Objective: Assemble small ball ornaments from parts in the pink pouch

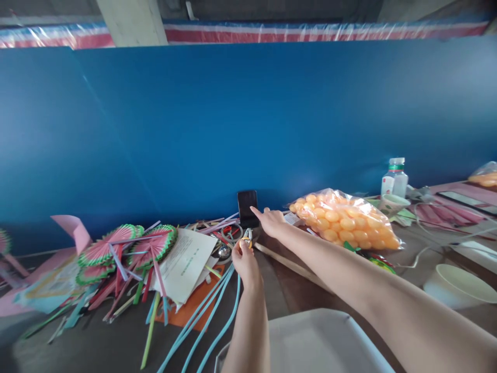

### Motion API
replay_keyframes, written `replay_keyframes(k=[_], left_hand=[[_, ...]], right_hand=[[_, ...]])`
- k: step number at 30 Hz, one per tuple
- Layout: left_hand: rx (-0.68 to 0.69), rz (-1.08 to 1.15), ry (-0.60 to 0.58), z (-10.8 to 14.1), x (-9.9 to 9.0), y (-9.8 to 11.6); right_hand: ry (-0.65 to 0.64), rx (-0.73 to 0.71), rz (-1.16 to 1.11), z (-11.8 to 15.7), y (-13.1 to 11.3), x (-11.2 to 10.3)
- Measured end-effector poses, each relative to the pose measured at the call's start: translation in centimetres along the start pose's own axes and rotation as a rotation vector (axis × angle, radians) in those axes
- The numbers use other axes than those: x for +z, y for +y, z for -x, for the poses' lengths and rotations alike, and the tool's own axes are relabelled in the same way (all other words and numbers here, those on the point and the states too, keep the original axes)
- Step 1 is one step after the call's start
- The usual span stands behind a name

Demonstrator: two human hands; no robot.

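Observation:
A dark-screened phone (247, 208) stands upright against the blue panel. My right hand (271, 221) reaches to it with the index finger stretched out at the screen's right side; nothing shows in that hand. Just below the phone, my left hand (245, 259) pinches a small round yellow object (245, 242) between its fingertips. Light blue cords (212, 305) run from beside that hand toward the front. A shiny metal ball (224, 252) lies left of the left hand. Past the right hand's wrist, a wooden stick (291, 265) lies on the dark table.
Pink and green paper fans (112, 249), strips and a printed sheet (184, 264) cover the left side. A clear bag of orange balls (345, 220), a bottle (395, 178) and a paper cup (460, 286) stand right. A grey-white surface (322, 344) is at the front.

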State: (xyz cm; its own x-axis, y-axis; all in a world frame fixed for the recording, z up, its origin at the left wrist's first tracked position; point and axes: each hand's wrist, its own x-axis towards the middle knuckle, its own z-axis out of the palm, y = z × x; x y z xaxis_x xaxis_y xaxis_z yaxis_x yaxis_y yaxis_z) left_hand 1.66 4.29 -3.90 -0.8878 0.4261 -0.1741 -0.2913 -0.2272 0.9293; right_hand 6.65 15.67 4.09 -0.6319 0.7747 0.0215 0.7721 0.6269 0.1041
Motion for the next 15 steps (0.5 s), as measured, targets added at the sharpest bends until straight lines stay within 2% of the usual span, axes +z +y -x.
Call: replay_keyframes(k=[6, 15], left_hand=[[-0.030, 0.013, -0.016, 0.0, 0.0, 0.0], [-0.051, 0.016, -0.025, 0.0, 0.1, 0.1]], right_hand=[[0.054, -0.026, 0.070, -0.8, 1.6, 0.5], [0.073, 0.014, 0.035, -1.2, 1.6, -0.5]])
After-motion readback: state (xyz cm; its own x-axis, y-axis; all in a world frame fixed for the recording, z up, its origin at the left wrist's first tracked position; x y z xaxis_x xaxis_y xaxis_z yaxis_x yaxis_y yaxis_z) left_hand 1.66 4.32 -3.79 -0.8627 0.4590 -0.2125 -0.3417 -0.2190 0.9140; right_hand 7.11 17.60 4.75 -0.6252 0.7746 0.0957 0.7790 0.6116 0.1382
